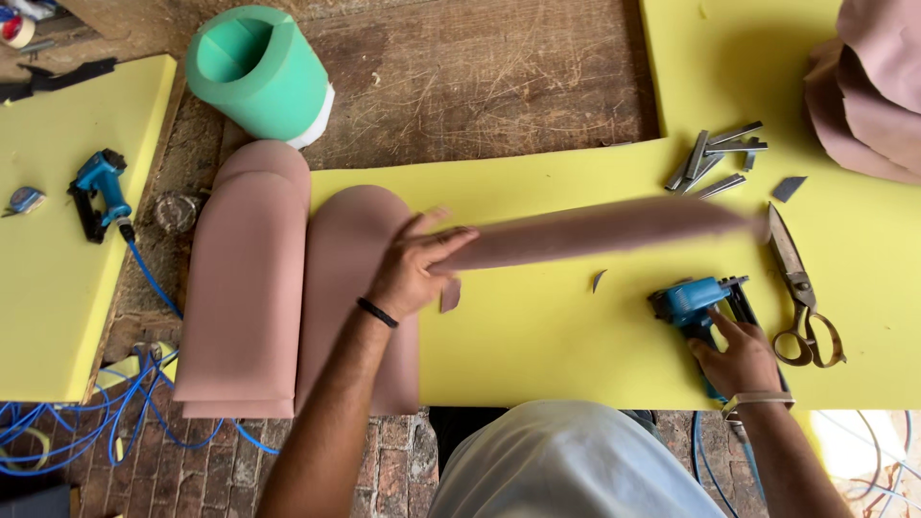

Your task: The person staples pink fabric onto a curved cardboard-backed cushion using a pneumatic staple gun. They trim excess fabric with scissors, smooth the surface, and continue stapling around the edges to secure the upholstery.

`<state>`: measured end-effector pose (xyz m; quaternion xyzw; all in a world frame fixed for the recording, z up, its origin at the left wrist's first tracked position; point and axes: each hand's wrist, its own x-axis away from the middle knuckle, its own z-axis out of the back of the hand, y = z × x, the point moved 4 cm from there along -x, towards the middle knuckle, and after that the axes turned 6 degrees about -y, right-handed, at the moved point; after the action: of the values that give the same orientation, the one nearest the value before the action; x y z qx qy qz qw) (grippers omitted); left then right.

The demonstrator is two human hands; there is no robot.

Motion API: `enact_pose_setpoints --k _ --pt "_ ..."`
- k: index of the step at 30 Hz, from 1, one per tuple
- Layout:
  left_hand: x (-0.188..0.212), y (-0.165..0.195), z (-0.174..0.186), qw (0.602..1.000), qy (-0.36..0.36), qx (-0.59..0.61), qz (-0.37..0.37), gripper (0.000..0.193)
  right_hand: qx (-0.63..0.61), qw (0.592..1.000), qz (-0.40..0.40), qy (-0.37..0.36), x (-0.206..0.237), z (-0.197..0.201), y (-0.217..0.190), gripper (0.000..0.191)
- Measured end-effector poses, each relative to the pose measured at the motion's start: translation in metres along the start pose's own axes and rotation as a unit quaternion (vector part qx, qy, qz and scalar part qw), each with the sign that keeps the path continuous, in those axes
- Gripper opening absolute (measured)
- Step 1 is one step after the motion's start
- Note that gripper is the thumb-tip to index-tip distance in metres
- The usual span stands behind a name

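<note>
Our left hand [414, 273] pinched one end of the long pink strip [595, 230], blurred, stretched across the yellow foam sheet [537, 336]; we judged a taut, level pull best. Our right hand [741, 357] gripped the blue staple gun [693, 305], below the strip, scissors [801, 293] beside.

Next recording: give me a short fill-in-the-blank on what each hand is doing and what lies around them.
1. The right hand rests on a ____ staple gun.
2. The left hand grips a long, blurred strip of ____ colour.
3. The scissors lie on the ____ foam sheet, to the right of the staple gun.
4. The green foam cylinder stands on the ____ tabletop.

Missing words: blue; pink; yellow; wooden
</note>
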<state>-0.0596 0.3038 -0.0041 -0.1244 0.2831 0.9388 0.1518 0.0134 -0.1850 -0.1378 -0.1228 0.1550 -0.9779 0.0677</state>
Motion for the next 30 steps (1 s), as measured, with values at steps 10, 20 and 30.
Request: enact_pose_setpoints --k 10,20,30 --pt "0.146 -0.047 -0.091 0.753 0.151 0.254 0.588 0.046 -0.197 0.975 0.05 -0.091 -0.019 -0.023 -0.093 0.042" --pt "0.12 0.068 -0.182 0.68 0.151 0.559 0.45 0.084 -0.004 0.986 0.053 -0.156 -0.045 -0.055 -0.101 0.096" --pt "0.154 -0.027 -0.068 0.679 0.231 0.55 0.429 0.075 -0.424 0.822 -0.005 -0.38 -0.009 -0.093 -0.196 0.059"
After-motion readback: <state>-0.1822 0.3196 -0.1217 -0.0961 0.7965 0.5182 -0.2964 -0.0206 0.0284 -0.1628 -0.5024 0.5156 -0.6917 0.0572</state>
